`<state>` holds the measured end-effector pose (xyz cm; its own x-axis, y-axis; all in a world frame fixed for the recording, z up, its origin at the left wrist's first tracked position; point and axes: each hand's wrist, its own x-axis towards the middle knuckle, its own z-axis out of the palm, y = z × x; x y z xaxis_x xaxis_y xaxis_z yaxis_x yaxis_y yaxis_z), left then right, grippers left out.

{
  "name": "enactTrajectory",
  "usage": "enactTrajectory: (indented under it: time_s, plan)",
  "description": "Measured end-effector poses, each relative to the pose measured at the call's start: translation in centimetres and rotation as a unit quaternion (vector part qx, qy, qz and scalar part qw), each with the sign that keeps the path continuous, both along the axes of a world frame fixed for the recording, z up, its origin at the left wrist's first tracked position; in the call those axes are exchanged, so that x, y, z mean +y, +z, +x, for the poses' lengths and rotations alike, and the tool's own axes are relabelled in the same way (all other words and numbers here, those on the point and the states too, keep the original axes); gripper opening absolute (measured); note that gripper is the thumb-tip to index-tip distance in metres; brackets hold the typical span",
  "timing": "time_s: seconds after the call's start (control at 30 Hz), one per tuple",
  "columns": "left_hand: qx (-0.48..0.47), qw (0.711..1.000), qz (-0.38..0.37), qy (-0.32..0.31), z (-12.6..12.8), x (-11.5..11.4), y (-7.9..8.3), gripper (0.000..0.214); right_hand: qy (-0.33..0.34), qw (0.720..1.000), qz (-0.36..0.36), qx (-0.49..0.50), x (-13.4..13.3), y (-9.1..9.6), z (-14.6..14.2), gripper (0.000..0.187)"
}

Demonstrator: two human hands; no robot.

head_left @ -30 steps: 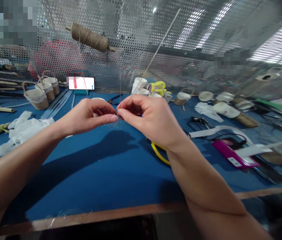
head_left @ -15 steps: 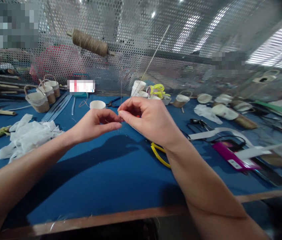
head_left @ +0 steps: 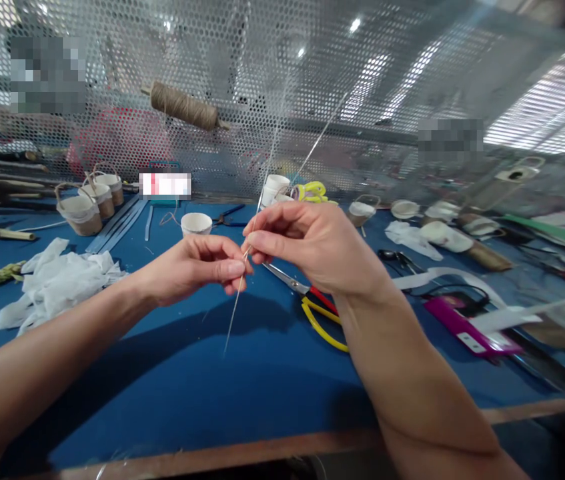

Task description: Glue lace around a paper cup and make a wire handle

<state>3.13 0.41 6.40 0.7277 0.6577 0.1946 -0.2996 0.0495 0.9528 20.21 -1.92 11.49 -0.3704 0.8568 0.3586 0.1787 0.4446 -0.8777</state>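
My left hand (head_left: 207,265) and my right hand (head_left: 297,233) meet above the middle of the blue table. Both are closed, pinching thin pale strands (head_left: 235,307) where they cross at my fingertips. One end hangs down toward the tabletop, while long thin lengths (head_left: 318,140) rise up and to the right past my right hand. Whether they are wire or cord I cannot make out. Under my right wrist lie scissors (head_left: 307,290) with red and yellow handles, partly hidden. A small white cup (head_left: 196,224) stands just behind my left hand.
Crumpled white strips (head_left: 59,283) lie on the left. Small handled buckets (head_left: 79,215) stand behind them. A twine spool (head_left: 183,107) hangs before the perforated metal screen. Pliers (head_left: 229,215) rest at the back; on the right are a purple power strip (head_left: 469,327) and cables.
My hands have shifted slightly lower in view, and the strand's lower end now shows hanging below my fingers. More of the scissors is visible. The view has tilted slightly upward.
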Motion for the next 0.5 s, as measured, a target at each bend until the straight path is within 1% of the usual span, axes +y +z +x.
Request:
enactTrajectory:
  time_s: [0.07, 0.1, 0.17, 0.2, 0.23, 0.27, 0.3, 0.33, 0.37, 0.4, 0.43, 0.5]
  plan:
    - [-0.031, 0.995, -0.069, -0.06, 0.1, -0.6, -0.1, 0.017, 0.042, 0.997, -0.036, 0.052, -0.2, -0.1, -0.1, 0.004]
    - [-0.044, 0.991, -0.091, -0.087, 0.1, -0.8, -0.3, 0.017, 0.063, 0.994, -0.051, 0.071, -0.2, -0.2, -0.1, 0.004]
    - [-0.05, 0.987, -0.102, -0.118, 0.1, -0.9, -0.4, 0.018, 0.088, 0.99, -0.066, 0.088, -0.4, -0.2, -0.3, 0.004]
    - [-0.039, 0.989, -0.089, -0.114, 0.1, -0.8, -0.4, 0.018, 0.083, 0.991, -0.063, 0.088, -0.4, -0.2, -0.4, 0.004]
    - [-0.024, 0.994, -0.061, -0.087, 0.1, -0.6, -0.3, 0.019, 0.066, 0.993, -0.052, 0.083, -0.4, -0.2, -0.4, 0.004]
    - [-0.007, 0.999, -0.02, -0.036, 0.1, -0.4, -0.2, 0.02, 0.038, 0.996, -0.034, 0.073, -0.4, -0.2, -0.5, 0.004]
    - [0.012, 0.999, 0.033, 0.037, 0.0, -0.3, 0.1, 0.02, 0.002, 0.998, -0.01, 0.061, -0.3, -0.1, -0.5, 0.003]
    - [0.034, 0.988, 0.096, 0.118, -0.1, -0.3, 0.4, 0.02, -0.034, 0.998, 0.015, 0.046, -0.2, -0.1, -0.4, 0.004]
    - [0.058, 0.964, 0.167, 0.197, -0.1, -0.3, 0.7, 0.018, -0.064, 0.997, 0.037, 0.03, -0.1, -0.1, -0.4, 0.004]
    - [0.084, 0.929, 0.244, 0.266, -0.1, -0.5, 0.9, 0.017, -0.086, 0.995, 0.053, 0.016, 0.0, -0.1, -0.5, 0.005]
    - [0.113, 0.885, 0.321, 0.317, -0.1, -0.7, 1.1, 0.017, -0.102, 0.993, 0.065, 0.004, 0.1, -0.1, -0.5, 0.006]
    - [0.161, 0.79, 0.459, 0.374, -0.1, -1.3, 1.2, 0.017, -0.113, 0.991, 0.075, -0.011, 0.2, -0.3, -0.7, 0.006]
